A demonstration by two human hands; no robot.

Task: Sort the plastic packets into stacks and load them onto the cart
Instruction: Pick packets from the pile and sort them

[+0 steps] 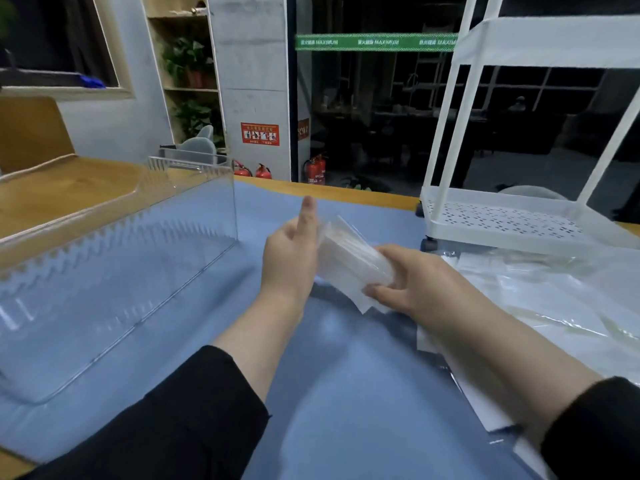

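Because the stack of plastic packets (pixel 349 261) is held between both hands above the blue mat (pixel 311 375), the move to come turns on how it lies toward the white cart (pixel 502 220): the cart's perforated lower shelf stands to the right and farther away, on the right hand's side. The right hand (pixel 412 282) grasps the stack from the right, thumb at its near lower corner and fingers curled over its top edge. The left hand (pixel 294 258) lies flat against the stack's left face, fingers straight, pressing rather than gripping. The stack's long axis seems to run from upper left to lower right, tilted. Loose packets (pixel 540 289) lie spread just beside the right forearm, near the cart's foot. A clear acrylic box (pixel 138 258) stands well apart on the left.
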